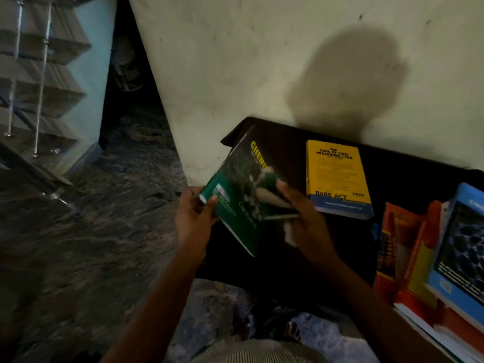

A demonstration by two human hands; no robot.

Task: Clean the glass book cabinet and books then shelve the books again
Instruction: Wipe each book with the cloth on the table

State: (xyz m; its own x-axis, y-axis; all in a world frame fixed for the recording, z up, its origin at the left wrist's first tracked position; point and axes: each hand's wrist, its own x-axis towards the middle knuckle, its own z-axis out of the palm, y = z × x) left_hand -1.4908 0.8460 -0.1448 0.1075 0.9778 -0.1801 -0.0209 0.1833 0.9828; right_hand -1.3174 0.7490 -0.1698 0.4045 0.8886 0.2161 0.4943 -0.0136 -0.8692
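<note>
Fingers (210,200) of the left hand (193,218) pinch the green book (235,208) by a corner; the right hand (306,221) grips its edge and a pale cloth (289,235) — tilted over the counter (288,145), it may slip onto the yellow book (337,176) at two o'clock.

Green book (235,213): dark green cover, blurred pale picture mid-cover, yellow title letters at its 12 o'clock end.
Yellow book (336,174), at 3 o'clock of it: yellow cover, black print, blue band along the 6 o'clock edge.
Table cloth (288,142) under both: black.
White rag (289,233), 5 o'clock of the green book.
Book stack (403,260) at 4 o'clock: red, orange and yellow covers.
Blue book (463,252) on top: blue frame, dark net-like picture.
Wall (262,61): cream, dark specks, grey shadow.
Floor (104,231) at 9 o'clock: mottled dark grey-brown.
Stair treads (52,43) at 10 o'clock: grey-brown, fine stripes.
Garment (256,352) at 6 o'clock: pale, thin stripes.
</note>
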